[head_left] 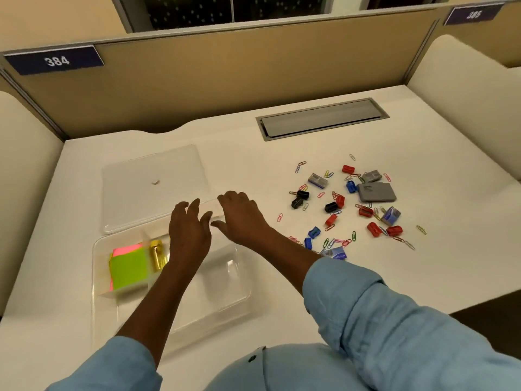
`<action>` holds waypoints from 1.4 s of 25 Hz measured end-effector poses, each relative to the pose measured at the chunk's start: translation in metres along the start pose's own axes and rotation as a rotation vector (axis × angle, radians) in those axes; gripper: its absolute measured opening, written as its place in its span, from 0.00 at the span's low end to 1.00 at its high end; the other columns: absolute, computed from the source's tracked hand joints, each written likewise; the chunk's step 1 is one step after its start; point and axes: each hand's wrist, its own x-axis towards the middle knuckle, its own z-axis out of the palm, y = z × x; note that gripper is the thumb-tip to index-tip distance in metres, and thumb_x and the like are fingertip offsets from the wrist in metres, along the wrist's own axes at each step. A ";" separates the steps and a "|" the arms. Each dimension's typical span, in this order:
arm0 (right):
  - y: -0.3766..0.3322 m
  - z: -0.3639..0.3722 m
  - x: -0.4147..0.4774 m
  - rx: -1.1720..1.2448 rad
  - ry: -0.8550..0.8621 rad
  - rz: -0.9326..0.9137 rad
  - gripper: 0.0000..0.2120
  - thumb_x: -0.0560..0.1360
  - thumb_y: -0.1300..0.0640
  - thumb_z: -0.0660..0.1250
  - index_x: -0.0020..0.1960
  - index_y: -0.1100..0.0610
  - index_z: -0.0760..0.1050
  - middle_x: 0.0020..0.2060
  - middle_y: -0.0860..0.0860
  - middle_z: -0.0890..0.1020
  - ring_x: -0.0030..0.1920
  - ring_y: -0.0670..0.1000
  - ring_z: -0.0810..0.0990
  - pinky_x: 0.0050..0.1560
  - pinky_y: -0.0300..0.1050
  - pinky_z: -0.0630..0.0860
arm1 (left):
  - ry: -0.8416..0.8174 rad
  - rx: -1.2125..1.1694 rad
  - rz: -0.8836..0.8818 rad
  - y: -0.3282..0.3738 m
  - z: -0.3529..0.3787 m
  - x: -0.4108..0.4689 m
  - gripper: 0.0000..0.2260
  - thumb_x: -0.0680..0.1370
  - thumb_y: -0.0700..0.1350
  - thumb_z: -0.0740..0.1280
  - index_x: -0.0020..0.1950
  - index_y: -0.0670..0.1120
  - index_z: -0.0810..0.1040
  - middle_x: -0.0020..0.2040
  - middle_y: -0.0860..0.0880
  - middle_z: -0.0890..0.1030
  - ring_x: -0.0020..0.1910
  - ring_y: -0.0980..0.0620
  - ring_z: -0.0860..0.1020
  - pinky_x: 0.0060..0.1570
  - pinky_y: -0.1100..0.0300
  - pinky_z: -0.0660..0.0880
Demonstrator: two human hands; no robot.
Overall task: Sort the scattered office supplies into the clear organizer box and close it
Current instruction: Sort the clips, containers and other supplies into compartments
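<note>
The clear organizer box (231, 289) lies open on the white desk, its lid (152, 187) folded back flat behind it. In its left compartment sit green and pink sticky notes (128, 268) and a gold item (158, 255). My left hand (189, 235) hovers over the box's back edge, fingers spread and straight. Beside it my right hand (242, 218) is over the hinge area, fingers relaxed, holding nothing. To the right lie scattered supplies: coloured paper clips (328, 244), red, blue and black sharpeners (363, 211), staple boxes (318, 180) and a grey card case (376, 192).
A grey cable hatch (322, 118) is set into the desk at the back. A tan divider panel (225, 74) with label 384 closes off the far side. Cream side panels (462, 80) flank the desk. The desk's front edge (451, 309) runs near my right sleeve.
</note>
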 end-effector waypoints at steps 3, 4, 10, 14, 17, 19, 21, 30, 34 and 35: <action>0.055 -0.017 -0.016 -0.045 -0.004 0.212 0.26 0.76 0.40 0.62 0.63 0.58 0.68 0.59 0.57 0.74 0.59 0.58 0.72 0.53 0.53 0.71 | -0.087 -0.038 0.019 0.040 0.026 0.000 0.20 0.78 0.51 0.62 0.67 0.43 0.71 0.63 0.37 0.74 0.65 0.37 0.70 0.65 0.42 0.66; 0.073 -0.023 -0.022 -0.042 -0.022 0.266 0.27 0.75 0.39 0.62 0.64 0.58 0.67 0.60 0.57 0.73 0.60 0.58 0.72 0.55 0.54 0.71 | -0.118 -0.054 0.041 0.053 0.035 -0.001 0.22 0.78 0.53 0.62 0.67 0.43 0.71 0.62 0.37 0.74 0.65 0.37 0.70 0.65 0.42 0.66; 0.170 -0.048 -0.052 0.046 -0.011 0.508 0.27 0.76 0.42 0.62 0.68 0.57 0.66 0.65 0.57 0.72 0.64 0.57 0.71 0.61 0.53 0.71 | -0.309 -0.041 0.114 0.122 0.082 -0.013 0.26 0.77 0.56 0.62 0.71 0.45 0.67 0.67 0.40 0.71 0.69 0.41 0.67 0.68 0.45 0.65; 0.239 -0.062 -0.065 -0.019 0.102 0.622 0.22 0.77 0.45 0.62 0.64 0.58 0.69 0.60 0.57 0.75 0.60 0.57 0.73 0.57 0.52 0.73 | -0.433 0.031 0.091 0.159 0.106 -0.022 0.26 0.77 0.56 0.62 0.73 0.47 0.64 0.74 0.44 0.64 0.73 0.46 0.61 0.72 0.52 0.59; 0.289 -0.071 -0.069 -0.023 0.127 0.705 0.21 0.77 0.49 0.62 0.65 0.59 0.66 0.61 0.59 0.74 0.60 0.59 0.73 0.58 0.52 0.73 | -0.499 0.034 0.075 0.188 0.124 -0.018 0.26 0.77 0.55 0.63 0.73 0.47 0.64 0.72 0.46 0.67 0.71 0.47 0.65 0.71 0.53 0.63; 0.321 -0.079 -0.066 -0.014 0.122 0.751 0.22 0.77 0.49 0.63 0.66 0.59 0.64 0.62 0.60 0.72 0.61 0.59 0.72 0.59 0.52 0.72 | -0.492 0.054 0.047 0.205 0.136 -0.010 0.26 0.77 0.55 0.63 0.72 0.46 0.64 0.71 0.46 0.68 0.69 0.47 0.67 0.70 0.52 0.65; 0.351 -0.086 -0.059 0.000 0.122 0.767 0.22 0.78 0.47 0.61 0.65 0.59 0.64 0.61 0.60 0.72 0.62 0.60 0.71 0.59 0.54 0.71 | -0.465 0.077 0.026 0.219 0.146 0.003 0.23 0.78 0.52 0.63 0.71 0.45 0.65 0.68 0.45 0.71 0.66 0.47 0.70 0.67 0.53 0.67; 0.393 -0.091 -0.029 0.107 -0.087 0.822 0.30 0.74 0.44 0.66 0.68 0.57 0.61 0.65 0.59 0.67 0.66 0.60 0.66 0.64 0.54 0.66 | -0.443 0.074 -0.030 0.272 0.194 0.060 0.21 0.76 0.46 0.67 0.67 0.41 0.68 0.66 0.42 0.73 0.66 0.45 0.71 0.65 0.56 0.68; 0.393 -0.089 -0.026 0.108 -0.061 0.815 0.28 0.71 0.53 0.71 0.66 0.58 0.63 0.65 0.59 0.67 0.65 0.59 0.67 0.61 0.50 0.69 | -0.473 0.118 -0.100 0.277 0.214 0.070 0.30 0.73 0.49 0.70 0.71 0.42 0.63 0.68 0.43 0.70 0.68 0.45 0.68 0.66 0.54 0.66; 0.394 -0.090 -0.026 0.112 -0.055 0.816 0.28 0.71 0.55 0.72 0.65 0.58 0.63 0.64 0.59 0.68 0.65 0.59 0.67 0.60 0.50 0.70 | -0.475 0.141 -0.093 0.276 0.218 0.070 0.31 0.72 0.50 0.71 0.71 0.43 0.63 0.68 0.43 0.69 0.67 0.45 0.68 0.66 0.54 0.66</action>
